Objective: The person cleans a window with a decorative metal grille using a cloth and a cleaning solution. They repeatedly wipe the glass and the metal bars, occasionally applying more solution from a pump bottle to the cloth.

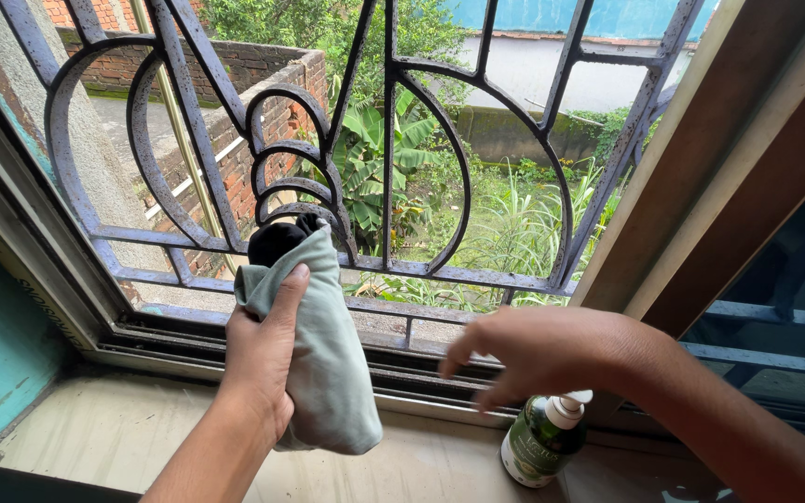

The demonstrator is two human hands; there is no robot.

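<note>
We've got the L hand (258, 359) clamped round a pale green cloth (323, 359), pressed vs the iron window grille (328, 186), far left. R hand (533, 349) open, fingers spread, hovering just over the green pump bottle (544, 438) on the near sill (123, 428). Risk: a careless swipe w/ that hand tips the bottle; cloth could snag on the scrollwork.

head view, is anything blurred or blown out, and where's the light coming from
Head view: daylight comes in through the curved blue-grey metal window grille; the pale wall beyond is nearly washed out; the right hand is motion-blurred at the fingers; the left hand, gripping a pale green cloth, looks sharp.
</note>
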